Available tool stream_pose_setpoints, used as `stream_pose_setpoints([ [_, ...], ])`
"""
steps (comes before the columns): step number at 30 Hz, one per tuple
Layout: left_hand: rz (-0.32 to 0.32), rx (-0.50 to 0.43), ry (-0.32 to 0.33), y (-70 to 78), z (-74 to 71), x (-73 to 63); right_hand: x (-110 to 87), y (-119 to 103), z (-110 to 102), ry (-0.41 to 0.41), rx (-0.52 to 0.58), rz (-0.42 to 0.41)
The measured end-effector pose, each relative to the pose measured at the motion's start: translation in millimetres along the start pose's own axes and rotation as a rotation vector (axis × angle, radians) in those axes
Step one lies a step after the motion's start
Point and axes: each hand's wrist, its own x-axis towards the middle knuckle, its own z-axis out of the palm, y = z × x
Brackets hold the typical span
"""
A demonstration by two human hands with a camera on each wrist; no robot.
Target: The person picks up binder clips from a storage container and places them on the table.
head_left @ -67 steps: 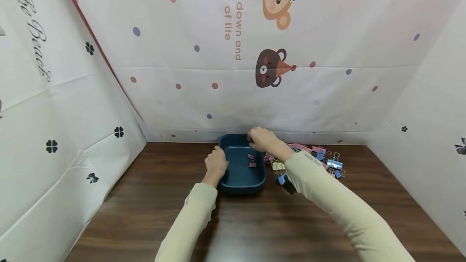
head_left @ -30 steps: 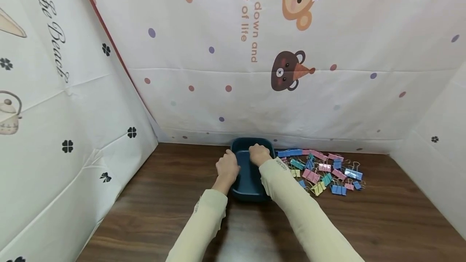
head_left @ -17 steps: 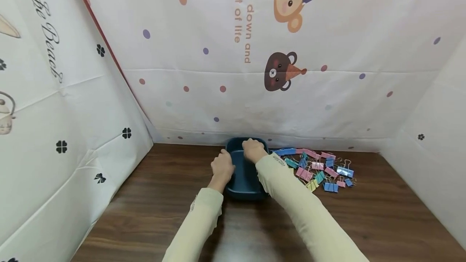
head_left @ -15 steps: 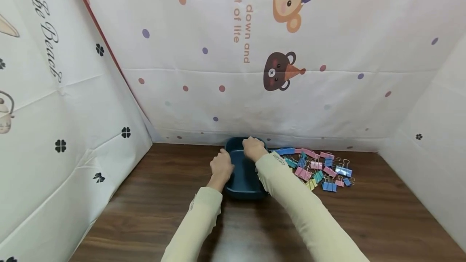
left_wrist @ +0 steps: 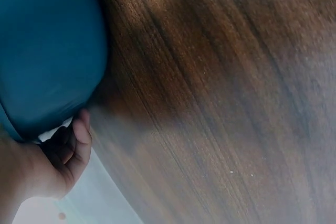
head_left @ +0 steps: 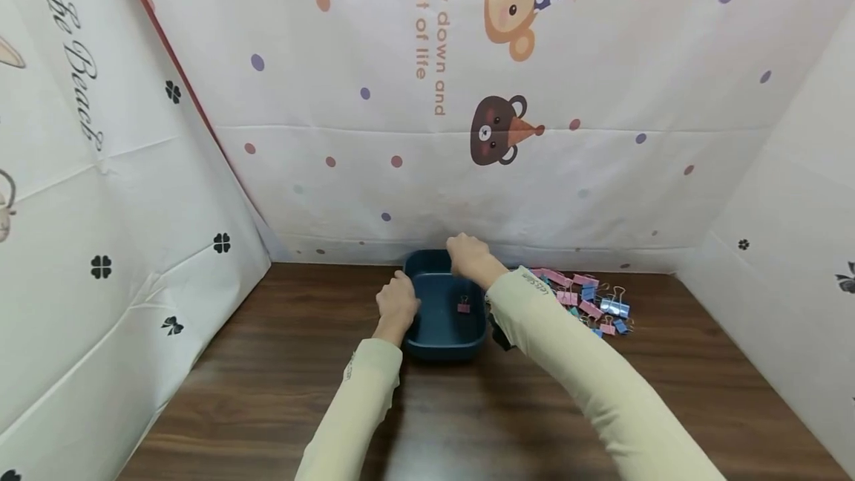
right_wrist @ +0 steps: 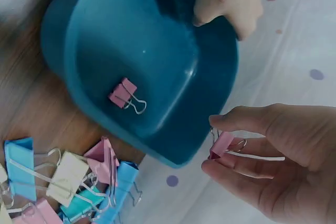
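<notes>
A dark blue plastic bin (head_left: 441,351) stands at the back of the table. My left hand (head_left: 398,301) grips its left rim, with thumb inside and fingers outside; the left wrist view shows the fingers (left_wrist: 81,140) curled by the wall. Above the bin's far right rim is my right hand (head_left: 470,254), back toward the camera. In the right wrist view this hand (right_wrist: 283,156) pinches a small pink binder clip (right_wrist: 222,142) between thumb and fingertips. Another small pink binder clip (right_wrist: 123,93) lies on the bin floor.
A loose pile of pink, blue, teal and yellow binder clips (head_left: 591,309) lies right of the bin, partly hidden by the right sleeve (head_left: 588,362). A printed white cloth (head_left: 427,191) hangs close behind the bin. Brown wooden table (head_left: 280,392) extends in front.
My right hand has gone into the bin and risen toward its far right rim. Two pink binder clips showed inside at first; one shows there now. My left hand has stayed on the rim.
</notes>
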Motion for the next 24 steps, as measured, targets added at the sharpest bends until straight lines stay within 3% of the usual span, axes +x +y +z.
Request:
stream_pose_setpoints([
  [12,0.018,0.01,0.003,-1.9,1.8,0.9,-52.7,50,-3,0.098,0.067,-0.076],
  [24,0.017,0.002,-0.019,-2.0,-3.0,1.4,-106.6,107,18,0.119,0.133,-0.144],
])
